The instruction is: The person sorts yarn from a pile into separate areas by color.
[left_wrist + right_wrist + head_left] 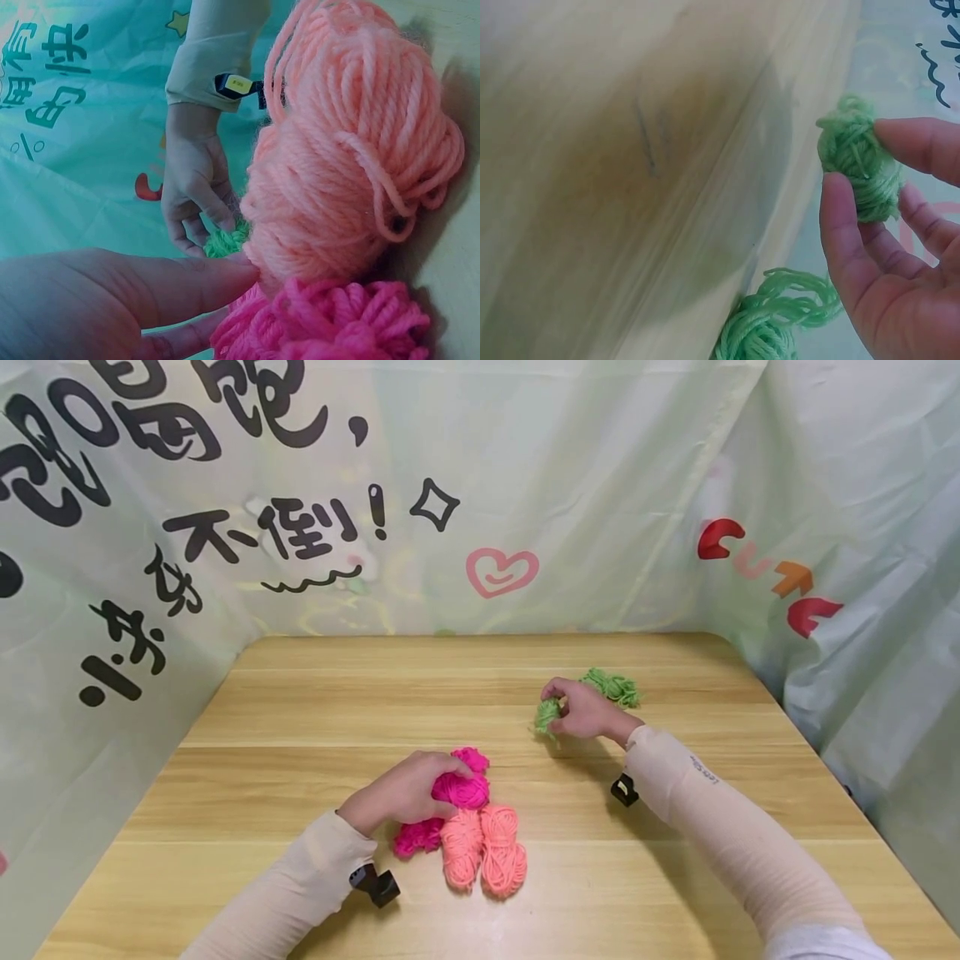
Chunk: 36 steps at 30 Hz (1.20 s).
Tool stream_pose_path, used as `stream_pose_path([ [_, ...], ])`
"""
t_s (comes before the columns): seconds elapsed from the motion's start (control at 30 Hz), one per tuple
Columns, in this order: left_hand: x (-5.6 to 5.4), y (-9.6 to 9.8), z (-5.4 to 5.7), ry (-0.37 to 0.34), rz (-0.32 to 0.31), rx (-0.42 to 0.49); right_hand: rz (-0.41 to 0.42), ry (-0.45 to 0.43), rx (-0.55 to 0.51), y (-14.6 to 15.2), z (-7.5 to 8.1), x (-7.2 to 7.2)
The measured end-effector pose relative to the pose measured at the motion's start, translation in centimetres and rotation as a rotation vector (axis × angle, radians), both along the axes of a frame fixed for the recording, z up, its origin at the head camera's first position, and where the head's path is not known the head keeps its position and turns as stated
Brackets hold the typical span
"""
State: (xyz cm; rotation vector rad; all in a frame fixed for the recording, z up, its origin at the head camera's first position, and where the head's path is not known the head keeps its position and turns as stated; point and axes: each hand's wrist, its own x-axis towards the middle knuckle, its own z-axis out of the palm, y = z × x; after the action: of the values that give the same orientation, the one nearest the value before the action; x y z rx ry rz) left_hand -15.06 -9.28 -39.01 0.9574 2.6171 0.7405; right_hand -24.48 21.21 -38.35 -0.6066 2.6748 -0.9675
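My right hand (588,710) pinches a small green yarn skein (547,717) between thumb and fingers. In the right wrist view this skein (859,169) appears raised off the tabletop. Behind that hand, a second green skein (617,690) lies on the table. Toward the front left, my left hand (416,785) grips a magenta yarn skein (461,791); more magenta yarn (418,837) shows below the hand. Two coral skeins (502,852) lie side by side just in front of it. The left wrist view shows the left thumb beside a coral skein (337,165), with magenta yarn (352,322) below.
The wooden tabletop (360,693) reaches back to a printed curtain (585,485) that hangs along the back and both sides. Each wrist wears a small black camera mount, one on the left (377,885) and one on the right (624,790).
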Motion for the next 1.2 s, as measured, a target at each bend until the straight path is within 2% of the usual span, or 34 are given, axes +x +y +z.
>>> stream_pose_path([
  [0.7, 0.0, 0.1, 0.1, 0.017, -0.015, 0.005, -0.020, 0.031, 0.063, 0.4, 0.7, -1.5],
  [1.2, 0.0, 0.1, 0.1, 0.006, -0.009, 0.005, -0.050, 0.058, 0.061, 0.5, 2.7, -2.5],
])
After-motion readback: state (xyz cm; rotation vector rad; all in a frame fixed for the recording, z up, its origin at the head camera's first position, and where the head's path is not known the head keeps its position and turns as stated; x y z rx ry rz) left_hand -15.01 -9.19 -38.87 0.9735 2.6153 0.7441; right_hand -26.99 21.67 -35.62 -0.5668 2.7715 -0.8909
